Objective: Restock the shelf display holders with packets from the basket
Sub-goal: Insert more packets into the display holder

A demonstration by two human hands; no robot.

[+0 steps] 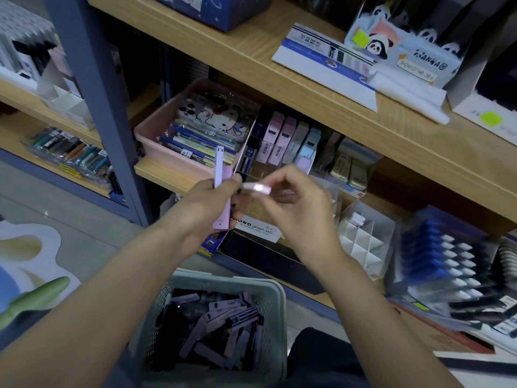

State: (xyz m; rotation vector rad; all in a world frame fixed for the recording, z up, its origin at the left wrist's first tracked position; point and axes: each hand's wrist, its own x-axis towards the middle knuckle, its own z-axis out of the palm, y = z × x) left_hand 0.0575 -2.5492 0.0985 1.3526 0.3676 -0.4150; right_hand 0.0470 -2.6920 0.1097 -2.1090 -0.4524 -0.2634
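Closest to the camera is the basket (275,295), a grey-green plastic one with perforated walls and a smooth rim. It sits low between the two forearms and is loaded with a loose heap of loose packets (223,326), slim flat cards in lilac, white and black lying every which way. Just above it the left hand (207,203) has its fingers curled round a few lilac packets (219,169) held upright, long and thin, with the hang-tab end poking out over the thumb. Right next to it, the right hand (296,208) pinches one pale packet (256,188) between thumb and fingertips, lying sideways with one end near the left thumb; it's glossy and motion-blurred, so I can't read anything on it. Behind the hands, on the wood-grain shelf (167,170), there's a clear acrylic display holder (313,161) with rows of pastel pink, grey and blue packets standing tilted in its slots. Beside that on the left is a pink plastic tray (148,135) stuffed with pens and a cartoon-cat phone case. Lower right is a white card grid divider (361,239).
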